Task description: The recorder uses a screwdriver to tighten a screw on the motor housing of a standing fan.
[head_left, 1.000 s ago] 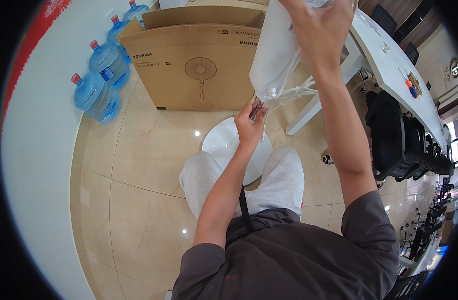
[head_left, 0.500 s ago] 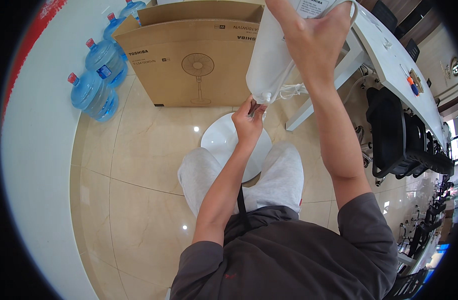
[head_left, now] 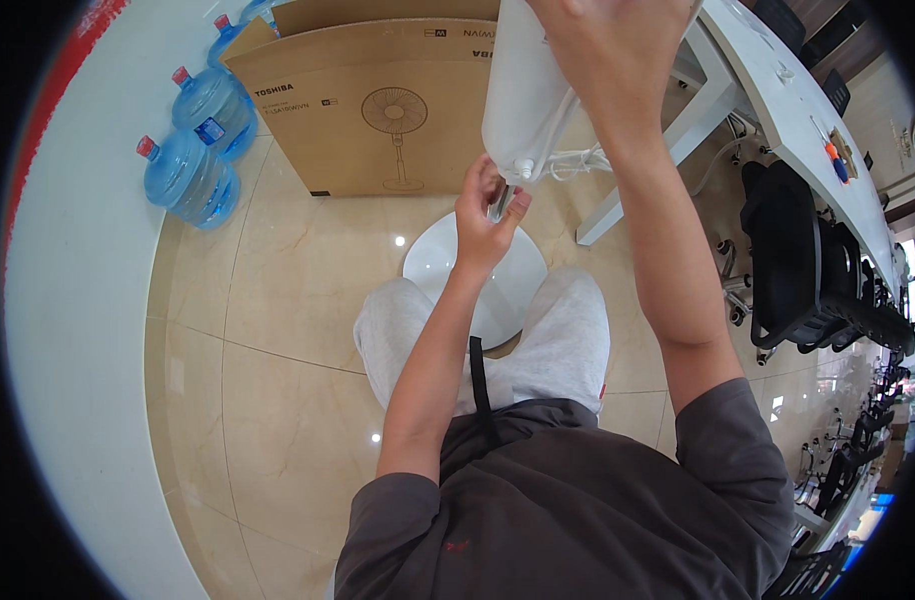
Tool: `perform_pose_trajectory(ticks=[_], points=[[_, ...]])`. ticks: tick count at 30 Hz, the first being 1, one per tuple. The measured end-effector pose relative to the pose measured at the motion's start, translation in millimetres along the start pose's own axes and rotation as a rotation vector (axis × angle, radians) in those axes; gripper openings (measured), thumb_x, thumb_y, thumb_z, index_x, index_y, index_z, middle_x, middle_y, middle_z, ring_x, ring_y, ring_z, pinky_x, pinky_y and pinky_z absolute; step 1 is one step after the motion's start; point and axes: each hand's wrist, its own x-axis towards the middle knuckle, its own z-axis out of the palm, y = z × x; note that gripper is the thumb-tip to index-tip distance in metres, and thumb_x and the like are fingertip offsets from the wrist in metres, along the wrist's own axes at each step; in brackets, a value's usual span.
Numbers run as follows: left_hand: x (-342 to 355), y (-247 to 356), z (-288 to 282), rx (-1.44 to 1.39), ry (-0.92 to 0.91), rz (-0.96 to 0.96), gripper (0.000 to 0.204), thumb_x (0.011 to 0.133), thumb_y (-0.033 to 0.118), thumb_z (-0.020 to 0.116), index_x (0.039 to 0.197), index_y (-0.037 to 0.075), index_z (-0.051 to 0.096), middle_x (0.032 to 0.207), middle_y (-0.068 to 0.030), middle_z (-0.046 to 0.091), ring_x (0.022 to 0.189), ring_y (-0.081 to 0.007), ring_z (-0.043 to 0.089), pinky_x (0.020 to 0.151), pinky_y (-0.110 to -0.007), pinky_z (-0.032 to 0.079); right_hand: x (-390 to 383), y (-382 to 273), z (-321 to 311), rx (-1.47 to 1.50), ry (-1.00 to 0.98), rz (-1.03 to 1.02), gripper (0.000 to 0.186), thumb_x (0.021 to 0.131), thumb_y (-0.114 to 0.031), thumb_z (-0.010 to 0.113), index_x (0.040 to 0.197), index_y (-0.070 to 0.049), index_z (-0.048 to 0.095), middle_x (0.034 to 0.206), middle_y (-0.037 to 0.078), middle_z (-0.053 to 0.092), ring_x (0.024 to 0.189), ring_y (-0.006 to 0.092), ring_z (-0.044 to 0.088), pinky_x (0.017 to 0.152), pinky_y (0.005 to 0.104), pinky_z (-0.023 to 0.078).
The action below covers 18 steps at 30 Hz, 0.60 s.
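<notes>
A white fan body (head_left: 523, 105) stands upright in front of me, its upper part cut off by the picture's top edge. My right hand (head_left: 623, 65) grips it high up; the fingertips are partly out of view. Just below the body, my left hand (head_left: 486, 215) curls round a short stretch of shiny metal pole (head_left: 501, 203), the thumb on the right side. A small white knob (head_left: 524, 169) sticks out at the body's lower end. Under my left hand the round white fan base (head_left: 438, 255) rests on the floor between my knees. A bundled white cord (head_left: 581, 160) hangs beside the body.
An open cardboard box (head_left: 348, 140) with a printed fan picture stands beyond the base. Several blue water jugs (head_left: 190, 180) line the wall at left. To the right are a white table (head_left: 778, 110), its leg (head_left: 633, 180) and black chairs (head_left: 793, 260).
My left hand has shifted slightly up and left, and its thumb has opened away from the fingers, baring more of the pole. The fan body appears slightly higher in view.
</notes>
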Motion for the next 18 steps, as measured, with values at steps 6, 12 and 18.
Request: perform_pose_trajectory(ticks=[6,12,18], points=[[40.5,57.4,-3.5,-0.206,0.054,0.18,0.083,0.085,0.049,0.074,0.139,-0.005,0.041,0.128,-0.0128,0.054,0.117,-0.0166,0.052,0.095,-0.031,0.044,14.2,-10.7,-6.4,0.232,-0.196,0.099,0.039,0.075,-0.014,0.082,0.103,0.005,0.064,0.087,0.013,0.07,0.077,0.0168,0.067,0.069,0.0297,0.053],[78.9,105.7,-1.9,0.057,-0.253,0.04,0.071,0.073,0.037,0.088,0.123,-0.002,0.056,0.108,-0.0101,0.066,0.097,-0.0174,0.064,0.083,-0.031,0.052,24.4,-19.6,-21.5,0.107,-0.384,0.37,0.036,0.076,-0.019,0.081,0.099,0.005,0.067,0.084,0.011,0.071,0.072,0.0133,0.067,0.063,0.0283,0.054],[84.1,117.5,6.4,0.075,-0.261,-0.006,0.053,0.071,0.028,0.089,0.108,0.0,0.064,0.095,-0.0083,0.07,0.085,-0.0154,0.066,0.075,-0.03,0.054,22.2,-6.9,-22.7,0.209,-0.343,0.311,0.039,0.074,-0.02,0.083,0.1,0.005,0.067,0.087,0.012,0.072,0.075,0.0146,0.068,0.066,0.0288,0.055]])
